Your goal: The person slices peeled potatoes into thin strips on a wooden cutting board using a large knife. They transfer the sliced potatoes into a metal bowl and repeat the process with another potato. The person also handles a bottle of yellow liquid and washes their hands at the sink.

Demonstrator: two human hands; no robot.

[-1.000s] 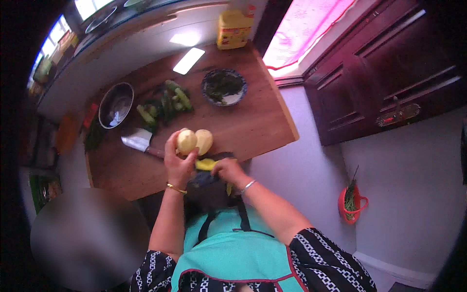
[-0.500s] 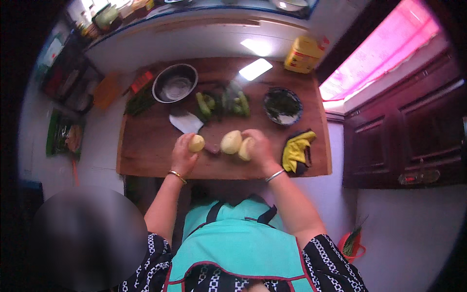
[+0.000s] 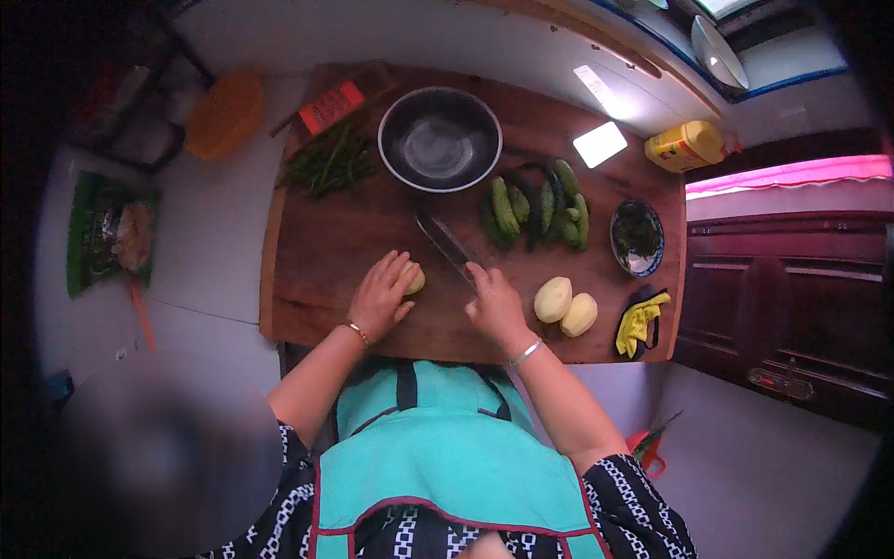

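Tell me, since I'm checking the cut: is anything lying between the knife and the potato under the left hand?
Nothing visible. Bare board separates the knife in the right hand from the potato under the left hand.

Wooden board (image 3: 326, 252), steel bowl (image 3: 440, 140), cucumbers (image 3: 535, 210), green beans (image 3: 328, 163), peeled potatoes (image 3: 565, 307), herb dish (image 3: 637, 237)

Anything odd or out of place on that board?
Nothing stands out. Left hand steadies a peeled potato, right hand holds a knife; two more peeled potatoes lie on the wooden board.
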